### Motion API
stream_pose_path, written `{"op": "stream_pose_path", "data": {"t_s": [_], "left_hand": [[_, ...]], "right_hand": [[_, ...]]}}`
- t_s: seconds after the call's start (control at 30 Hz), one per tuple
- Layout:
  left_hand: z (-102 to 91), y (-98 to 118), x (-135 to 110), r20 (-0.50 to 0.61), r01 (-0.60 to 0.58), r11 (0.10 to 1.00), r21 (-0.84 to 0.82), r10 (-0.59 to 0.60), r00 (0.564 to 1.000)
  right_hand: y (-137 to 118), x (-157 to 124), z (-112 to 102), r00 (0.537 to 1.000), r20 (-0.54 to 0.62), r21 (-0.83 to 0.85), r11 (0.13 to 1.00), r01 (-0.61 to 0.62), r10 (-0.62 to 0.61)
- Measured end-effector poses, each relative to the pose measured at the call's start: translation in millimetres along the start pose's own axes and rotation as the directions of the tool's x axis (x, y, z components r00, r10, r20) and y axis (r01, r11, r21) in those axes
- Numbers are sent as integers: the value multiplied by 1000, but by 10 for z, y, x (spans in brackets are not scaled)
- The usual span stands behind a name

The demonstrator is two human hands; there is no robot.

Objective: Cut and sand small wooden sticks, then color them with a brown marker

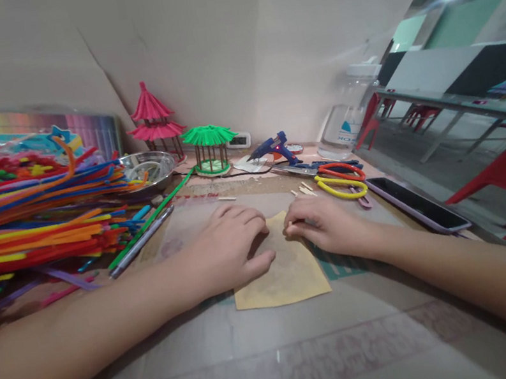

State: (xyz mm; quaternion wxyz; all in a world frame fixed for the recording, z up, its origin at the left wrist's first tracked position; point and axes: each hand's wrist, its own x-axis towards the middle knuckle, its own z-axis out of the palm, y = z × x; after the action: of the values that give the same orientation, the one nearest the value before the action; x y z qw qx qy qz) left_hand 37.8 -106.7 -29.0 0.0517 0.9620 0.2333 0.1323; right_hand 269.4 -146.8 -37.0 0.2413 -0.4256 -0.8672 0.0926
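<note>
My left hand (229, 245) rests palm down on the upper left part of a tan paper sheet (287, 277) lying on the table, fingers curled loosely and thumb stretched along the paper. My right hand (324, 223) sits at the sheet's upper right corner, fingers pinched together on a small pale stick at their tips. The two hands almost meet over the top edge of the paper.
A big heap of coloured pipe cleaners (29, 214) fills the left. Behind stand a pink pagoda model (155, 125), a green pavilion model (210, 148), a metal bowl (148, 168) and a blue glue gun (272, 147). Scissors (341, 181), a phone (418, 204) and small sticks (304, 189) lie right.
</note>
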Motion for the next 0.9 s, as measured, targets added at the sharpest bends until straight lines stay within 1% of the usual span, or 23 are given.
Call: {"op": "stream_pose_path", "data": {"t_s": [0.1,0.2,0.27,0.33,0.4,0.5,0.57,0.63,0.7,0.77,0.83,0.9], "left_hand": [[-8,1,-7,5,-6,1000,-2,6,1000],[-11,1,-7,0,-5,1000,25,5,1000],[-9,1,-6,-1,-2,999,36,2,1000],[-5,1,-6,3,-3,1000,29,2,1000],[-3,0,-8,9,-2,1000,20,2,1000],[-6,-2,-12,0,-1,999,35,1,1000],[-13,-1,-13,-1,-2,999,45,2,1000],[-18,2,-15,12,-1,999,42,1,1000],[-19,2,-17,17,2,999,34,-2,1000],[-15,-2,-20,12,2,1000,31,-2,1000],[-8,-7,-21,11,5,999,35,-5,1000],[-2,-11,-22,15,7,999,37,-8,1000]], "right_hand": [[-17,-20,1,1000,24,64,998,19,-21],[8,0,7,998,-17,14,999,52,-52],[20,7,5,999,-33,-17,999,34,-35],[9,0,5,1000,-13,16,1000,23,-23],[-9,-6,12,999,5,66,997,42,-42],[8,7,23,996,-19,37,996,82,-82],[33,13,22,996,-56,-4,998,64,-64],[37,6,21,997,-68,10,999,37,-36],[19,-3,29,998,-40,57,997,49,-47],[12,0,41,996,-22,69,994,85,-84],[34,11,46,995,-45,32,995,91,-90],[62,12,39,996,-79,3,999,50,-49]]}}
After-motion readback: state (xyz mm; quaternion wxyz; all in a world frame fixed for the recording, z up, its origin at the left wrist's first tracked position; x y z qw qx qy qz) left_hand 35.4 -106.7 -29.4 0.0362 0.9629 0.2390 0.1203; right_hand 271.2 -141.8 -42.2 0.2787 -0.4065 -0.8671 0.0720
